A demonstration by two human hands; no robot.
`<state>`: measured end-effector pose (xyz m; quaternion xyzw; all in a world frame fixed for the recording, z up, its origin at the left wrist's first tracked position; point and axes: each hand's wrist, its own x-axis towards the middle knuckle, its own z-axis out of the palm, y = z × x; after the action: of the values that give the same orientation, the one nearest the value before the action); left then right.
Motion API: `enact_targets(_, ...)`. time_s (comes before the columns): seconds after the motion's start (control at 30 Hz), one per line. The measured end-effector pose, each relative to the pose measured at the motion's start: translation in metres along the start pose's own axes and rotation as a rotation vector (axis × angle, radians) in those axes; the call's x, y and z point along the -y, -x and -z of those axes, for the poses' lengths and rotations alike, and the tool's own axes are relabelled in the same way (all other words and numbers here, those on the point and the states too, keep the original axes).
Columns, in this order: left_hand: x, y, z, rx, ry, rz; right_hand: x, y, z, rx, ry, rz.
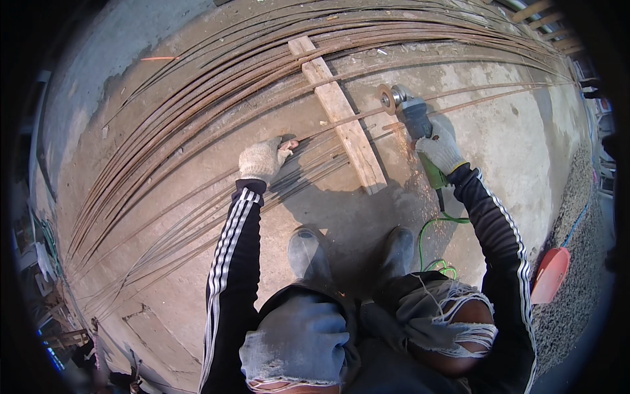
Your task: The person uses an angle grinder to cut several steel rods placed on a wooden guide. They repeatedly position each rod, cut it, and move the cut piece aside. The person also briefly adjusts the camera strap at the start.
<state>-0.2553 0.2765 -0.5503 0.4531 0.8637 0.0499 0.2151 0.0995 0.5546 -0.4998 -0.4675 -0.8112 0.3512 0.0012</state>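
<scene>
My right hand (441,150), in a pale knitted glove, is closed around the body of a green and grey angle grinder (420,125). The grinder's round brown disc (387,100) meets a thin rusty steel bar (350,119), and orange sparks (415,187) scatter below it. My left hand (261,161), gloved with bare fingertips showing, is closed on that same bar to the left of the disc. Between my hands, a wooden plank (351,134) lies crosswise under the bar.
Many long rusty bars (216,88) curve across the concrete floor beyond my hands. Thinner rods (177,230) lie at the left. A green cord (423,243) trails near my right boot (398,248). A red shovel blade (550,276) rests by gravel (577,230) at right.
</scene>
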Motion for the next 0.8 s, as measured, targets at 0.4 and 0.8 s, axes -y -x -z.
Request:
enact_targets(0.4, -0.001, 0.000, 0.004, 0.030, -0.029, 0.003, -0.013, 0.017, -0.017, -0.082, -0.104, 0.004)
enact_targets(0.8, 0.001, 0.002, 0.002, -0.025, 0.015, -0.025, -0.016, 0.002, -0.023, -0.066, -0.255, 0.051)
